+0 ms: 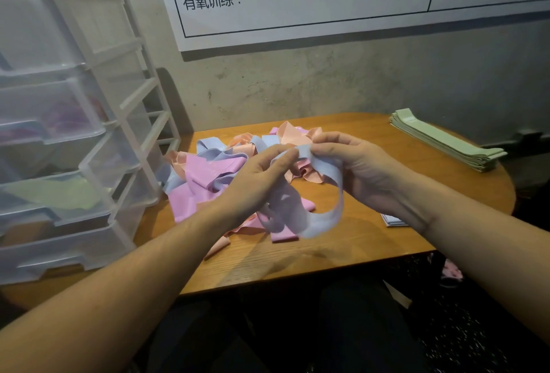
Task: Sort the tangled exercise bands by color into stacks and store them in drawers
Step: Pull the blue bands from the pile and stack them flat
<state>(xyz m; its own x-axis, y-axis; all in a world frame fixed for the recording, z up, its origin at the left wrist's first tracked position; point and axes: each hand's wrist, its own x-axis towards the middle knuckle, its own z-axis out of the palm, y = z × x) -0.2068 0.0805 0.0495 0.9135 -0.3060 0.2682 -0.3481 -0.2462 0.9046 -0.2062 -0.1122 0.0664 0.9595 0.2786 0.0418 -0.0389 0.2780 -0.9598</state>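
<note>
Both hands met just above the middle of the frame, over the wooden tabletop point(372, 241). The left hand point(256, 179) pinched the upper edge of a pale blue band point(324, 218) between thumb and fingers, and the right hand point(354, 164) pinched the same edge just beside it, fingertips of the two hands nearly touching. The band hung down from them in an open loop, its lower curve dropping toward the tabletop in front of the pile.

Behind and under the hands lay a tangled pile of bands point(208, 176) in pink, peach and pale blue, spread across the centre-left of the tabletop. At the upper right edge of the tabletop sat a neat stack of green bands point(446, 140), flat and well apart from the pile. A small pale stack point(393, 220) showed just under the right wrist, mostly hidden.

On the left of the frame stood a clear plastic drawer unit point(74, 134), its drawers partly pulled out; something green lay in a lower drawer point(65, 197) and something purplish in the one above. A white chart point(327, 0) with printed characters hung on the wall above.
</note>
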